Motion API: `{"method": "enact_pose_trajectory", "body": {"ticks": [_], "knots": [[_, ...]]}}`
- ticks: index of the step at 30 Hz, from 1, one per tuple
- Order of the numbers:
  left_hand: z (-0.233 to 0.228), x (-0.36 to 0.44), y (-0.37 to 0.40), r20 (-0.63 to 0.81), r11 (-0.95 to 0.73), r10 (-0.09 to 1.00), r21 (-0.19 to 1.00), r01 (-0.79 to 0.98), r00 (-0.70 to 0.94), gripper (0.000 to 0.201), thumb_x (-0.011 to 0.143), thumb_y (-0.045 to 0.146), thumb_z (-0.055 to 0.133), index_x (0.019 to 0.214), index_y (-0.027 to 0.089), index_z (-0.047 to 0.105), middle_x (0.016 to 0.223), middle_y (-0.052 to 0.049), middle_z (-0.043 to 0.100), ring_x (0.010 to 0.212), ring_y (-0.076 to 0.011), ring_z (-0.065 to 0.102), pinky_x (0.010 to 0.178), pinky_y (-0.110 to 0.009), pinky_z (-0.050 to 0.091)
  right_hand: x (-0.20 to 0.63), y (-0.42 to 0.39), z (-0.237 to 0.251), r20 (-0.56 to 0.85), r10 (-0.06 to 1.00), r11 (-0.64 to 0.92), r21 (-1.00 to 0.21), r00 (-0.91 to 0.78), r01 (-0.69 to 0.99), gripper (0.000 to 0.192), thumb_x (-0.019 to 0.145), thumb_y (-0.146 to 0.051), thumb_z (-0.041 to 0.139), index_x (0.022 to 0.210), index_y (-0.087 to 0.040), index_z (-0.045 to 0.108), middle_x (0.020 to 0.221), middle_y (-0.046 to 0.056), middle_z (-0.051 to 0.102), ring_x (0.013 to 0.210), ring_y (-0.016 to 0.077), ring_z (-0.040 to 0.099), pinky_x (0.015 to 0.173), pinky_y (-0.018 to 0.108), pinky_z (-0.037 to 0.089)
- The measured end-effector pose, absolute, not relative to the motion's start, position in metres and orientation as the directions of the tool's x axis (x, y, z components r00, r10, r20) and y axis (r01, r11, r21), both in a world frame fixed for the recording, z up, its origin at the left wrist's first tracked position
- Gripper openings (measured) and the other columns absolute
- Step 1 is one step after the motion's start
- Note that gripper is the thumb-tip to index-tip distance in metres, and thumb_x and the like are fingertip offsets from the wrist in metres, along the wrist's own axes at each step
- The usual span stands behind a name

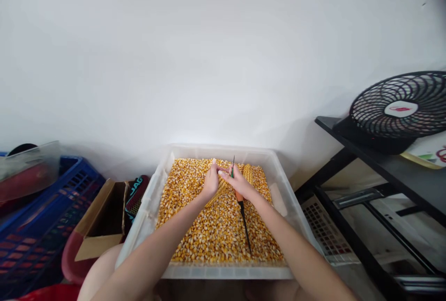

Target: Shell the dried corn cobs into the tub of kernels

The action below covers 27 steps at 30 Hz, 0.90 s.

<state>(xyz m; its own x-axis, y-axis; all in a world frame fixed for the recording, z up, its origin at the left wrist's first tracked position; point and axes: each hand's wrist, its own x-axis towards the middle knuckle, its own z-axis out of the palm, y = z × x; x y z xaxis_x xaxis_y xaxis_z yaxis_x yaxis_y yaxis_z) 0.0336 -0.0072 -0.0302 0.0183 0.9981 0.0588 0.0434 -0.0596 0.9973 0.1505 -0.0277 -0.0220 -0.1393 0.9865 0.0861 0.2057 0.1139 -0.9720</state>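
Note:
My left hand (211, 180) is closed at the middle of the tub, its fingertips meeting those of my right hand (237, 180). A yellow corn cob (216, 195) shows below and between the hands; the left fingers seem wrapped round its upper end, partly hidden. From the closed right hand rises a thin pointed tool (232, 169) with a green part. Under that palm an orange handle (239, 196) leads to a black tapering length pointing towards me; whether it is one piece with the green part I cannot tell. Another corn cob (248, 173) lies just behind the right hand.
Loose kernels (223, 240) fill the translucent plastic tub (226, 272) between my legs. A white wall (223, 59) stands behind. On the left are a cardboard box (99, 240) and a blue crate (52, 226); on the right, a black rack (348, 152) with a fan (400, 106).

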Motion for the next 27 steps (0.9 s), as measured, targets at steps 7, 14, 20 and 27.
{"method": "enact_pose_trajectory", "body": {"ticks": [7,14,20,27], "knots": [[-0.029,0.032,-0.003,0.082,-0.082,0.995,0.997,0.011,0.057,0.058,0.085,0.058,0.017,0.062,0.018,0.053,0.069,-0.004,0.06,0.071,-0.017,0.052,0.074,-0.03,0.039,0.151,-0.032,-0.015,0.136,0.975,0.178,-0.952,-0.177,0.248,0.029,0.073,-0.046,0.058,0.077,-0.022,0.04,0.071,-0.003,0.041,0.066,0.0139,0.041,0.066,0.028,0.035],[-0.032,0.031,-0.002,0.1,-0.101,0.994,0.994,0.03,0.032,0.058,0.085,0.058,0.018,0.06,0.018,0.051,0.063,-0.002,0.055,0.066,-0.0154,0.049,0.073,-0.029,0.038,0.149,-0.025,-0.026,0.143,0.982,0.165,-0.969,-0.127,0.186,0.026,0.076,-0.047,0.052,0.075,-0.024,0.04,0.067,-0.004,0.038,0.062,0.0136,0.038,0.064,0.028,0.034],[-0.036,0.029,0.002,0.103,-0.102,0.992,0.995,-0.019,0.066,0.057,0.085,0.058,0.018,0.061,0.017,0.05,0.061,-0.001,0.052,0.064,-0.0144,0.048,0.072,-0.028,0.038,0.152,-0.027,-0.02,0.113,0.979,0.144,-0.972,-0.168,0.186,0.034,0.067,-0.045,0.063,0.08,-0.022,0.041,0.073,-0.004,0.043,0.067,0.0131,0.042,0.064,0.027,0.035],[-0.04,0.028,0.007,0.072,-0.068,0.994,0.997,-0.045,0.082,0.058,0.084,0.06,0.017,0.059,0.018,0.048,0.059,-0.001,0.051,0.062,-0.014,0.048,0.07,-0.028,0.038,0.15,-0.027,-0.022,0.162,0.97,0.21,-0.933,-0.182,0.291,0.026,0.075,-0.045,0.054,0.074,-0.023,0.039,0.066,-0.004,0.042,0.06,0.013,0.041,0.058,0.027,0.032]]}}
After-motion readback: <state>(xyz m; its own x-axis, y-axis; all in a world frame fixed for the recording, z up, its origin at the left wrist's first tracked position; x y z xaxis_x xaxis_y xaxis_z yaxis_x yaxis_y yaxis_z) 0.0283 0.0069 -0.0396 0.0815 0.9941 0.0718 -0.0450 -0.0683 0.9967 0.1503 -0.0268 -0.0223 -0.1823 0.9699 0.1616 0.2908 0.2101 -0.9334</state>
